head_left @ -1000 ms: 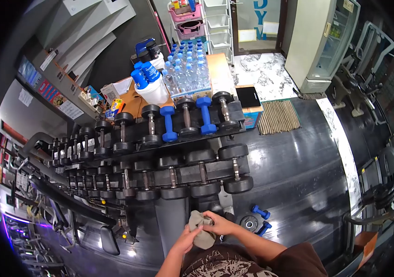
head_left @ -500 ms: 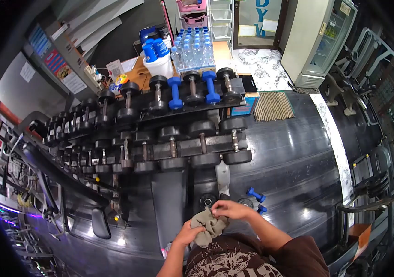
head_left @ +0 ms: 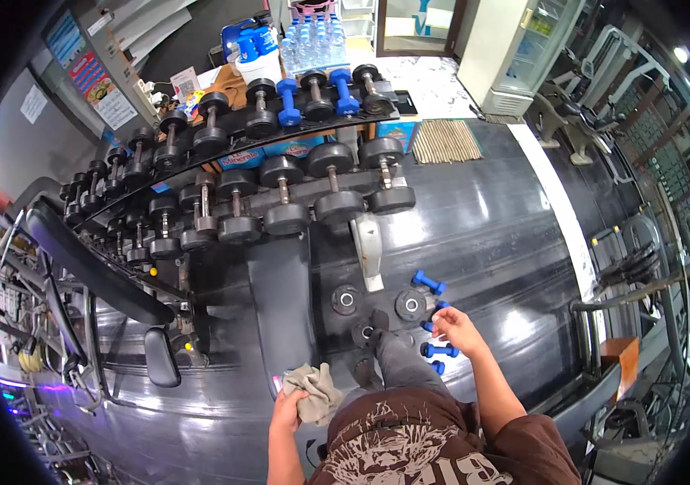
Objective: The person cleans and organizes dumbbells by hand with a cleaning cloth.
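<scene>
A crumpled grey-beige cloth (head_left: 317, 396) is bunched in my left hand (head_left: 287, 411), whose fingers are closed on it beside the lower end of the black padded bench (head_left: 282, 299). My right hand (head_left: 458, 331) hangs apart from the cloth, its fingers loosely bent, with nothing visible in them. In the view it overlaps several small blue dumbbells on the floor, one of them a blue dumbbell (head_left: 440, 350) just below the hand. Round weight plates lie near my feet, including a black plate (head_left: 411, 305).
A two-tier rack (head_left: 224, 194) of black dumbbells, with two blue ones on top, stands ahead. Behind it are water bottles (head_left: 313, 44) and a white fridge (head_left: 506, 61). A striped mat (head_left: 447, 141) lies on the floor. Exercise machines line both sides.
My hands have parted: the right let go of the cloth and moved right, while the left carried the cloth left. The view has tilted down, showing more floor, plates and my legs.
</scene>
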Motion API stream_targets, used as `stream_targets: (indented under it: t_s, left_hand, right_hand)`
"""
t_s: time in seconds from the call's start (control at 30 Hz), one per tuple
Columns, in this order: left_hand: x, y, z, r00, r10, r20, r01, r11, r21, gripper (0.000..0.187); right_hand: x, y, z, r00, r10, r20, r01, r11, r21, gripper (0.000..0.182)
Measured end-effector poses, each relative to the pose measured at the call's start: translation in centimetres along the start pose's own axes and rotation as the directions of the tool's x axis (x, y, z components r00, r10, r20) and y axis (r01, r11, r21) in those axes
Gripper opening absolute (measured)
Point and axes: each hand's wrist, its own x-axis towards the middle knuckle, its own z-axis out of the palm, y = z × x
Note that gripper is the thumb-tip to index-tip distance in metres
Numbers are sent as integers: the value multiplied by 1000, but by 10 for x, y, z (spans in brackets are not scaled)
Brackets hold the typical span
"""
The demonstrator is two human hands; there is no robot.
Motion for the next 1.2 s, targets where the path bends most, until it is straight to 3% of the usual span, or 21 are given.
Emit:
stream_targets:
  t_s: [0.3,0.47,0.6,0.7,0.83,0.93,0.97,1.07,1.2]
  left_hand:
    - [-5,-19,41,987,-9,162,-2,997,71,44]
    - [1,-53,51,974,-14,226,-23,987,158,42]
    - [-3,-95,56,983,-20,182,-17,980,197,42]
    - [-3,-135,60,986,-39,164,3,977,214,45]
    - [4,-201,79,987,16,160,-62,957,285,56]
    - [29,-250,99,978,78,194,-176,810,559,58]
    - [34,-263,114,977,126,174,-203,803,561,56]
    - [67,-314,127,989,93,113,-145,707,692,54]
    - [89,-438,102,999,20,36,-39,737,675,51]
  right_hand:
    - [-47,42,-27,994,-77,-82,72,996,-60,20]
    - [-52,88,-49,995,-39,-90,32,996,-85,21]
    - [-57,127,-69,997,60,-51,-66,989,-135,21]
    - [-36,198,-95,993,119,-1,-118,979,-168,22]
    - [-5,278,-138,971,240,-9,-218,864,-453,31]
    - [26,340,-161,972,234,-28,-204,773,-601,33]
    - [44,395,-168,998,59,-22,-59,745,-664,26]
    - [64,443,-175,983,177,-57,-163,671,-724,24]
    - [99,524,-171,967,256,-12,-180,644,-743,26]
